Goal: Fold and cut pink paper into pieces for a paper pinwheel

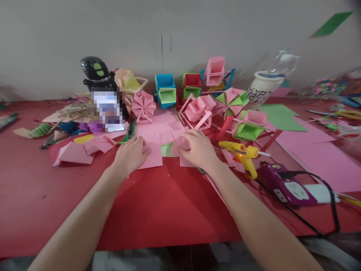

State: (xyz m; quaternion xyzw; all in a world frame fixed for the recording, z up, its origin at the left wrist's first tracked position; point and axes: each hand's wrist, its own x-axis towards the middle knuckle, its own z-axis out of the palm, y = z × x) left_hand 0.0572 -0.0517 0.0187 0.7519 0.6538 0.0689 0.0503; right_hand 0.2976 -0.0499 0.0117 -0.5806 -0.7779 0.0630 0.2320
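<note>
My left hand (131,152) rests on the left side of a pink paper sheet (152,156), fingers bent and thumb apart from them. My right hand (199,148) is closed around a folded pink paper piece (182,144), thumb towards the middle; part of the piece is hidden by the fingers. Between the hands a light green paper patch (168,149) shows among the pink sheets. A green-edged cutting tool (131,128) lies just beyond my left hand. To the right of my right hand lies a yellow glue gun (244,154) with a small orange light.
Folded paper models, including a blue paper box (165,83) and a pink paper wheel (143,106), line the back. A phone (108,109) leans on a black stand at left. At right are a purple power strip (290,186), cables, pink sheets (327,165) and a patterned cup (263,88).
</note>
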